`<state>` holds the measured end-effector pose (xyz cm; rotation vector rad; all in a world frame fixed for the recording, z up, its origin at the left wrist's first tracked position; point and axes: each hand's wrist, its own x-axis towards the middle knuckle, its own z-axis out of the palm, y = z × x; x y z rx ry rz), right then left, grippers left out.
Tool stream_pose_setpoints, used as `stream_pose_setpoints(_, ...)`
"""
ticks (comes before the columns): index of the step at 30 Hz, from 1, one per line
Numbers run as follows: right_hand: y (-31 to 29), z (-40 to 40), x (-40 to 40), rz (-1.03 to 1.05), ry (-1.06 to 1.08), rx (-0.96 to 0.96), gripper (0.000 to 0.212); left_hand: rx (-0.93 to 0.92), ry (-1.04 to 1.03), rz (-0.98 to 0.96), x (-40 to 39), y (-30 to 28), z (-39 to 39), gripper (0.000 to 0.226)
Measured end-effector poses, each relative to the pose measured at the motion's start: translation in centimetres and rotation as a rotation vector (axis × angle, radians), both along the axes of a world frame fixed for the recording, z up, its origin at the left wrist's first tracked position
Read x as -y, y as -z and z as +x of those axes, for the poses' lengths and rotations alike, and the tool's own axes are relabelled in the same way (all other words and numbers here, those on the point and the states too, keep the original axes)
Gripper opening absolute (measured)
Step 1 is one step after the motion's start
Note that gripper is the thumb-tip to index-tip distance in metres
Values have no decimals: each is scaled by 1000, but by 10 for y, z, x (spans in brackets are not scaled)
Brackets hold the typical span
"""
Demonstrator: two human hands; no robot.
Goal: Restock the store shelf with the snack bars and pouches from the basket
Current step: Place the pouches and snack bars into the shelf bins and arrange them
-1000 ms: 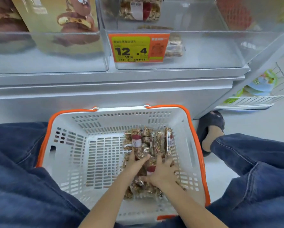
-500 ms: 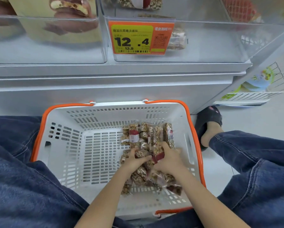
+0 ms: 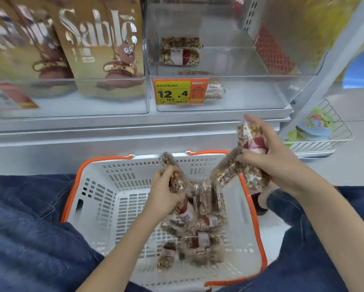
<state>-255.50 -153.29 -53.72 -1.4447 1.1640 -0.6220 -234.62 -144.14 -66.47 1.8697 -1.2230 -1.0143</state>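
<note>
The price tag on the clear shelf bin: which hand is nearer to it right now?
Right. The right hand, gripping snack bars, is raised just below and right of the price tag. The left hand holds one bar lower down, over the basket.

A pale grey metal shelf unit (image 3: 134,125) fills the upper view, its front ledge running across; on it stand clear plastic bin dividers (image 3: 219,106), the wall between two bins just left of an orange-and-yellow price tag (image 3: 181,91) reading 12.4; to the right of that tag a slanted grey upright post (image 3: 324,70) rises from the shelf's end; below and right of the post sits a white wire rack (image 3: 324,142) on the light grey smooth floor (image 3: 356,165); the light is even, cool and soft.
</note>
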Motion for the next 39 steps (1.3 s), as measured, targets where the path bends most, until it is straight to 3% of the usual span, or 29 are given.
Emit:
stream_pose_setpoints(5, -62, 1, 48, -152, 268, 389, 61, 17, 110, -325, 14, -110, 19, 50)
stream_pose_setpoints(7, -74, 8, 81, -153, 408, 575, 67, -13, 154, -425, 29, -150, 22, 48)
stream_pose_setpoints(9, -84, 23, 115, -134, 494, 609, 71, -41, 216, -456, 46, -184, 22, 50)
stream_pose_setpoints(13, -90, 59, 179, 37, 466, 523, 70, -10, 278, -493, 80, -224, 27, 50)
stream_pose_setpoints(17, -87, 67, 212, 42, 310, 96, 57, -79, 230, -519, 141, -243, 30, 48)
stream_pose_setpoints(19, -80, 59, 220, -17, 285, 21, 54, -111, 166, -504, 181, -239, 29, 50)
stream_pose_setpoints(22, -62, 38, 221, -149, 290, -35, 65, -331, 51, -463, 240, -232, 19, 51)
stream_pose_setpoints(24, -55, 21, 230, -120, 354, 31, 66, -491, 7, -430, 271, -227, 5, 43)
stream_pose_setpoints(26, -60, 9, 231, -117, 381, 50, 37, -386, 73, -349, 295, -211, -5, 41)
stream_pose_setpoints(28, -66, 1, 228, -200, 342, -49, 5, -142, 306, -209, 304, -192, -11, 47)
stream_pose_setpoints(30, -72, 0, 220, -345, 262, -175, 14, 103, 568, -60, 304, -179, -10, 49)
stream_pose_setpoints(32, -74, -4, 216, -403, 219, -212, 14, 207, 665, 4, 303, -176, -11, 49)
stream_pose_setpoints(33, -75, -5, 213, -420, 200, -227, 12, 189, 644, -10, 302, -179, -12, 51)
stream_pose_setpoints(36, -73, -7, 206, -442, 70, -348, 31, 31, 469, -21, 301, -188, -13, 58)
stream_pose_setpoints(39, -65, -10, 197, -424, -75, -480, 39, 286, 370, -94, 307, -181, -12, 53)
